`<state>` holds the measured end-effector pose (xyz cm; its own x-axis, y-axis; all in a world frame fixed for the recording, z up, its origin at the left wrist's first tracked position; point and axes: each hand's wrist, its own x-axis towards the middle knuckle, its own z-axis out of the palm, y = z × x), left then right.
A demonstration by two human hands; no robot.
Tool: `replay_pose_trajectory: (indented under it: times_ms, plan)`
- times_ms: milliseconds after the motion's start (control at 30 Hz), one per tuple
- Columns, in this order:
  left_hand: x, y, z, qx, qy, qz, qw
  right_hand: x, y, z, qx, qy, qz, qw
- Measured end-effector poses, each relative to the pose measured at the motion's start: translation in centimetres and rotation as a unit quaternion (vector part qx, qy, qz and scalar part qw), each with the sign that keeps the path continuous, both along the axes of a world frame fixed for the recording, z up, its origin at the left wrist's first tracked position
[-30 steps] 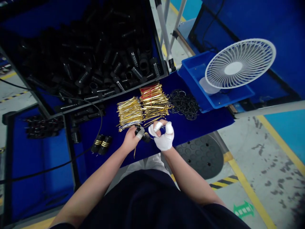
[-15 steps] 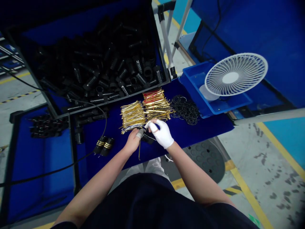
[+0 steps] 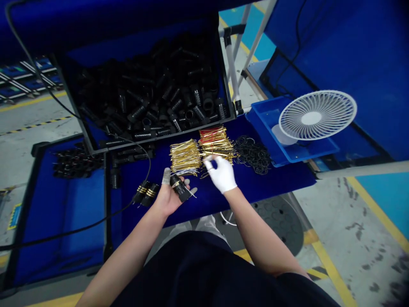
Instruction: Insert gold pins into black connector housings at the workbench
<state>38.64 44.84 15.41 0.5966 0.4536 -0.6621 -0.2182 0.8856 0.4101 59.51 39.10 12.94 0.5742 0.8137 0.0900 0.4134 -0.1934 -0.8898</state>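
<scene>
My left hand (image 3: pixel 169 194), with a taped fingertip, is closed around a black cylindrical part (image 3: pixel 180 189) with a gold band, held above the blue table (image 3: pixel 281 179). My right hand (image 3: pixel 221 171), in a white glove, pinches at the near edge of the gold strips (image 3: pixel 214 144); whether it holds one is too small to see. A second pile of gold strips (image 3: pixel 184 157) lies just left of it. Two finished black parts with gold bands (image 3: pixel 146 192) lie left of my left hand.
A big bin of black cylindrical parts (image 3: pixel 153 96) stands at the back. Black rings (image 3: pixel 252 152) lie right of the strips. A blue tray (image 3: pixel 287 149) holds a white fan (image 3: pixel 317 114). More black parts (image 3: pixel 75 162) and a black cable (image 3: pixel 96 219) lie left.
My hands have parted. The left has drawn back toward me with the black part; the right has reached forward to the gold strips. The view has tilted up slightly.
</scene>
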Motion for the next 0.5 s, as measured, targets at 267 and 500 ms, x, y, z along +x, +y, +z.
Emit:
replay_pose_trajectory:
  times_ms: [267, 500]
  plan:
    - [-0.9, -0.6, 2.3, -0.021, -0.019, 0.053, 0.998, 4.6, -3.8, 3.5, 0.26, 0.468, -0.066, 0.842]
    - [1.4, -2.1, 4.8, 0.16, 0.079, 0.04, 0.983, -3.1, -4.7, 7.7, 0.043, 0.186, 0.143, 0.971]
